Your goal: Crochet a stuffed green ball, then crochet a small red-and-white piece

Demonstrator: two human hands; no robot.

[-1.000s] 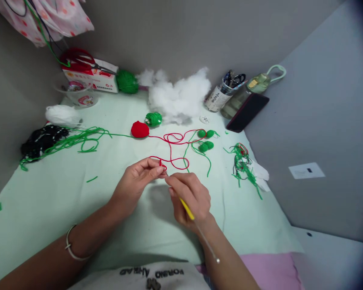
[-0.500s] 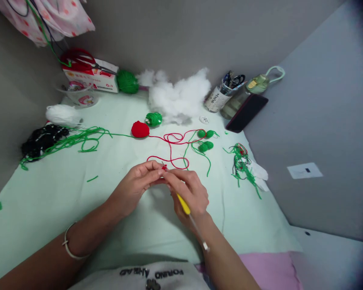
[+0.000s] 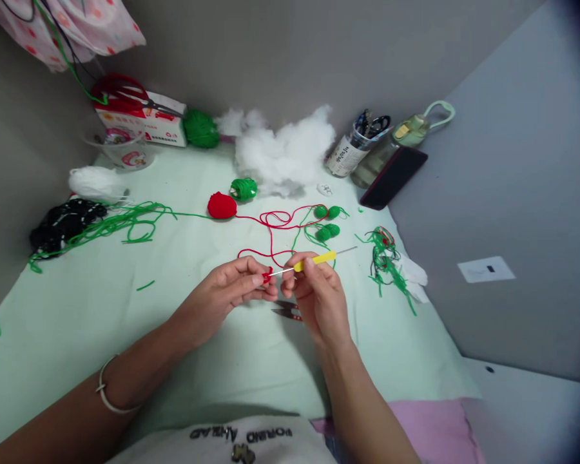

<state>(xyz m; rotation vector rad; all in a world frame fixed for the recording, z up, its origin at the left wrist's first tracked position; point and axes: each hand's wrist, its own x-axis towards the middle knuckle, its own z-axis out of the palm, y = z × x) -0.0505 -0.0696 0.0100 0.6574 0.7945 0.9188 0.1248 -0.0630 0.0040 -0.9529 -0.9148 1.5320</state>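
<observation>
Two hands meet over the middle of the surface [image 3: 212,377]. Our left hand [image 3: 232,283] has thumb and fingers pinched together on a small piece of red yarn [image 3: 267,276]; our right hand [image 3: 319,283] has its thumb and fingers closed on a yellow hook [image 3: 321,260]. The hook's long axis runs from the piece, past our right fingers, toward the surface's right edge, slanting slightly to the far corner. Its tip meets the piece at our left fingertips; whether through a loop, we cannot tell.
</observation>
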